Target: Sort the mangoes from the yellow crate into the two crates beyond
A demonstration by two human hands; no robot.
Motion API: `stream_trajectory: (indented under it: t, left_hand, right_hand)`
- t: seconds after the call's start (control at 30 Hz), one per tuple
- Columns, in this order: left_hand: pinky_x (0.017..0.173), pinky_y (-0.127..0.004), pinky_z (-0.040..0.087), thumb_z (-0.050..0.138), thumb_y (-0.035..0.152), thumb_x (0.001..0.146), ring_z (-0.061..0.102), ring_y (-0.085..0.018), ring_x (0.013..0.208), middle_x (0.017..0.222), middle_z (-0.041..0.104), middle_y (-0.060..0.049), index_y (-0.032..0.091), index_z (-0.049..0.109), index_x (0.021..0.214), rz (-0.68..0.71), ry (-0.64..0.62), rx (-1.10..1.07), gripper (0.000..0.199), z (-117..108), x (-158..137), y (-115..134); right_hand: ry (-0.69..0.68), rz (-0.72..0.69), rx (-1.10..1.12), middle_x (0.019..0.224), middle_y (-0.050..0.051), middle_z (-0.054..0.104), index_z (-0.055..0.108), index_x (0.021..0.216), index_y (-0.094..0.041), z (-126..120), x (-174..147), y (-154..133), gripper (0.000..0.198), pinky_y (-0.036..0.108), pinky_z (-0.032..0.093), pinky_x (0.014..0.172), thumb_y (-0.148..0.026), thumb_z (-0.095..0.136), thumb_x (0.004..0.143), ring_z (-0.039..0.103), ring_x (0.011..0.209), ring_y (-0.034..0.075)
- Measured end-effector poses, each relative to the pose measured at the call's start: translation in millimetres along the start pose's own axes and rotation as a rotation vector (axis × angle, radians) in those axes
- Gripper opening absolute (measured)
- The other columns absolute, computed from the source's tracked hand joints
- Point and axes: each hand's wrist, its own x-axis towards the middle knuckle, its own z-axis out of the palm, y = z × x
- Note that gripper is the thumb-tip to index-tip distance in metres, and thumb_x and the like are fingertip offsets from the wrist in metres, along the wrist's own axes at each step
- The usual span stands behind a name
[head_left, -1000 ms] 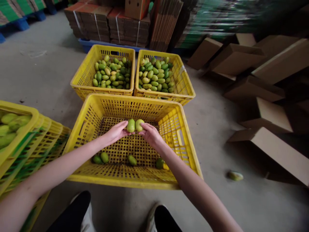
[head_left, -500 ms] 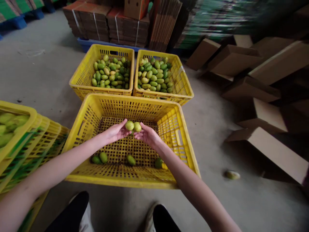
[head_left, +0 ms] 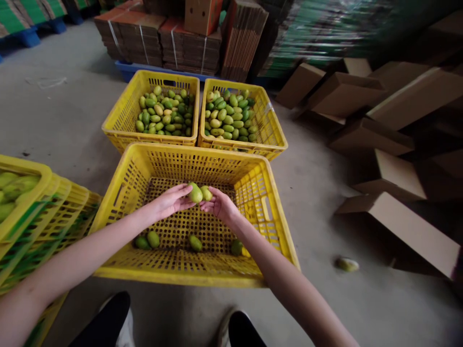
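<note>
My left hand (head_left: pixel 177 198) is closed on a yellow-green mango (head_left: pixel 196 193), the thumb on its upper side. Beside it, my right hand (head_left: pixel 219 203) grips a second mango (head_left: pixel 206 193) between thumb and fingers. The two fruits are side by side, touching or nearly so, above the middle of a large yellow plastic crate (head_left: pixel 202 278). On the crate's perforated floor, along the near side, lie a pair of mangoes (head_left: pixel 153 239), a single mango (head_left: pixel 196 243) and another mango (head_left: pixel 237 247) partly behind my right forearm.
Behind stand two yellow crates of mangoes, the left crate (head_left: pixel 150 136) and the right crate (head_left: pixel 277 137). More fruit fills a crate (head_left: pixel 45 176) at far left. Cardboard boxes (head_left: pixel 415 231) lie on the right, near a loose mango (head_left: pixel 346 264) on the floor. Flattened cartons (head_left: pixel 133 33) are stacked behind.
The mango in my left hand has turned, showing more of its length, and sits slightly lower. Both hands stay over the crate. The whole view has shifted slightly.
</note>
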Motion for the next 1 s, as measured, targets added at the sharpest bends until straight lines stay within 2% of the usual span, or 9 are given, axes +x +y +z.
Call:
stream_trajectory:
  t: [0.07,0.17,0.23,0.37,0.57,0.67,0.73,0.87,1.0]
  left_hand:
    - [0.075,-0.03,0.06,0.08,0.012,0.073,0.07,-0.016,0.081,0.095,0.07,-0.006,0.015,0.064,0.095,0.108,-0.003,0.036,0.028,-0.8,-1.2,1.0]
    - [0.082,-0.031,0.057,0.084,0.011,0.065,0.067,-0.015,0.086,0.098,0.067,-0.003,0.016,0.065,0.098,0.287,0.009,0.166,0.039,-0.9,-2.8,2.4]
    - [0.084,-0.03,0.055,0.085,0.013,0.063,0.065,-0.014,0.088,0.099,0.068,-0.003,0.016,0.066,0.1,0.384,0.011,0.284,0.042,-0.4,-3.9,3.0]
    - [0.091,-0.032,0.051,0.085,0.015,0.059,0.063,-0.017,0.095,0.101,0.068,-0.004,0.017,0.067,0.1,0.493,0.016,0.445,0.044,1.0,-6.0,3.7]
    - [0.097,-0.037,0.05,0.084,0.019,0.061,0.062,-0.02,0.104,0.107,0.068,-0.005,0.018,0.066,0.101,0.552,0.023,0.507,0.044,1.9,-7.8,4.3]
    - [0.098,-0.038,0.05,0.084,0.019,0.061,0.061,-0.02,0.105,0.106,0.068,-0.006,0.018,0.066,0.101,0.556,0.016,0.518,0.044,2.0,-8.5,4.5]
    - [0.098,-0.037,0.05,0.084,0.019,0.062,0.061,-0.02,0.107,0.109,0.067,-0.006,0.018,0.066,0.103,0.563,0.016,0.503,0.045,1.9,-8.8,4.4]
    - [0.09,-0.034,0.054,0.083,0.02,0.066,0.064,-0.019,0.102,0.108,0.067,-0.006,0.019,0.061,0.104,0.502,0.04,0.291,0.044,1.7,-7.8,4.1]
    - [0.076,-0.03,0.057,0.078,0.016,0.072,0.067,-0.016,0.086,0.099,0.069,-0.006,0.016,0.061,0.1,0.376,0.026,0.106,0.032,2.2,-5.8,5.5]
  right_hand:
    - [0.029,-0.162,-0.01,0.063,0.003,0.07,0.064,0.078,-0.015,-3.4,1.7,1.0,0.019,0.022,0.055,0.057,-0.032,0.07,0.082,0.067,0.054,0.013]
    - [0.071,-0.42,-0.122,0.075,0.0,0.072,0.063,0.082,-0.018,-5.4,1.0,0.4,0.035,0.027,0.056,0.065,-0.033,0.087,0.063,0.067,0.061,0.013]
    - [0.093,-0.53,-0.233,0.082,0.001,0.073,0.062,0.085,-0.019,-4.6,-0.9,-0.3,0.042,0.031,0.057,0.072,-0.034,0.089,0.057,0.068,0.071,0.016]
    - [0.133,-0.683,-0.39,0.089,0.002,0.072,0.059,0.088,-0.022,-1.9,-4.1,1.2,0.049,0.037,0.057,0.081,-0.033,0.091,0.053,0.069,0.082,0.02]
    - [0.168,-0.853,-0.605,0.098,0.004,0.071,0.058,0.097,-0.023,-1.2,-8.9,2.7,0.042,0.039,0.056,0.083,-0.034,0.085,0.066,0.068,0.087,0.021]
    - [0.167,-0.904,-0.649,0.104,0.005,0.069,0.06,0.101,-0.024,-1.6,-10.2,1.3,0.04,0.039,0.056,0.086,-0.034,0.083,0.069,0.067,0.092,0.021]
    - [0.156,-0.889,-0.606,0.108,0.006,0.068,0.062,0.103,-0.024,-2.5,-9.4,0.1,0.044,0.04,0.057,0.088,-0.036,0.084,0.067,0.067,0.095,0.022]
    - [0.123,-0.722,-0.392,0.1,0.004,0.072,0.063,0.102,-0.023,-4.6,-6.4,-3.2,0.05,0.04,0.058,0.089,-0.04,0.087,0.062,0.069,0.09,0.021]
    - [0.087,-0.618,-0.26,0.09,0.002,0.074,0.066,0.092,-0.021,-3.6,-6.0,-5.5,0.042,0.035,0.059,0.08,-0.042,0.087,0.062,0.07,0.081,0.018]
